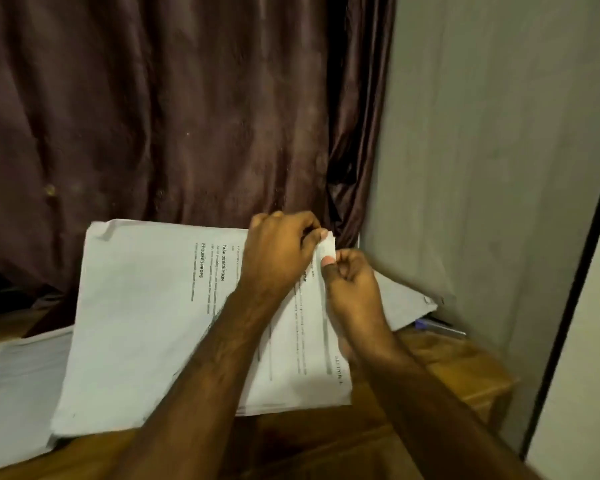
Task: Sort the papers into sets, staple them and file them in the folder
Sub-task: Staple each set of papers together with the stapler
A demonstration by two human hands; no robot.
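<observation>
White printed sheets, a thick stack of papers [146,306], are propped at a tilt over the wooden tabletop [440,372]. Its folded upper corner [327,247] is pinched from both sides by the hands: left hand [278,258] above, right hand [352,282] below. More loose sheets [11,375] are spread flat at the left. Glossy, creased brown curtain [153,116] hangs behind.

Home room, dark curtain [160,116], wooden table [458,372]

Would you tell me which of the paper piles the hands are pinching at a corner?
The printed stack in the middle, corner pinched by left hand and right hand; the blank pile at left lies untouched.
</observation>
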